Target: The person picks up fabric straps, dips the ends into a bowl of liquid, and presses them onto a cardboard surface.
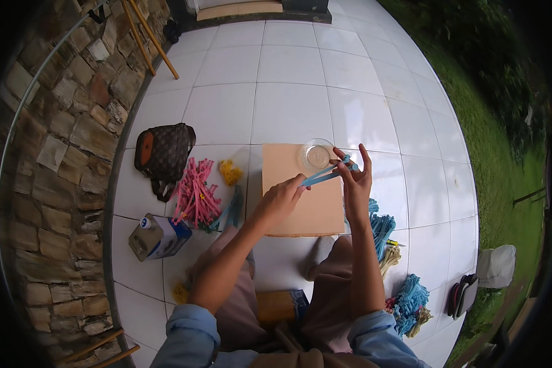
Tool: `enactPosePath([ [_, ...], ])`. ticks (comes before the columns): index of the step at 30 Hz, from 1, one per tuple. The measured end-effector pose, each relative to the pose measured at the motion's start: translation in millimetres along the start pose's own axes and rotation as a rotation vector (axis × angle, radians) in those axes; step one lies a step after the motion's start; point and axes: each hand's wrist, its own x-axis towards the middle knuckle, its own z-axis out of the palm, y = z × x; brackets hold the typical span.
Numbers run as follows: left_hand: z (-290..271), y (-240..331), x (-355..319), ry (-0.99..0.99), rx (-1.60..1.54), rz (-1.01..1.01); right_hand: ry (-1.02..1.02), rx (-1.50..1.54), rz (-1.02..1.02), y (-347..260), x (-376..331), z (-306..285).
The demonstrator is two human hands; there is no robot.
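Above a tan board (300,211) on the tiled floor, my left hand (282,197) pinches one end of thin blue strips (319,178). My right hand (357,179) grips their other end between thumb and fingers, with some fingers raised. Small curled or knotted bits show at that end; their exact form is too small to tell. Just behind the strips, a round clear glass dish (317,154) rests at the board's far edge, partly covered by my right fingers.
On the left lie pink strips (197,193), a yellow bundle (230,173), a brown patterned bag (165,153) and a metal can (159,238). Blue bundles (381,227) and a mixed heap (411,300) lie right, near a dark pouch (463,295). A stone wall (61,184) borders the left.
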Motion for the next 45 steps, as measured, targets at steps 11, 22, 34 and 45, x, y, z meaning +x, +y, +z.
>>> enactPosePath([
  [11,-18,1,-2,-0.007,0.242,0.147,0.124,-0.127,-0.021,-14,0,-21],
  [22,4,20,4,0.275,-0.076,0.086,0.068,0.540,0.092,-3,-14,-7],
  [34,37,12,22,0.389,-0.289,-0.103,-0.254,-0.466,0.047,34,-31,16],
  [45,12,34,9,0.235,0.163,0.053,-0.121,-0.002,0.118,-6,-12,2],
])
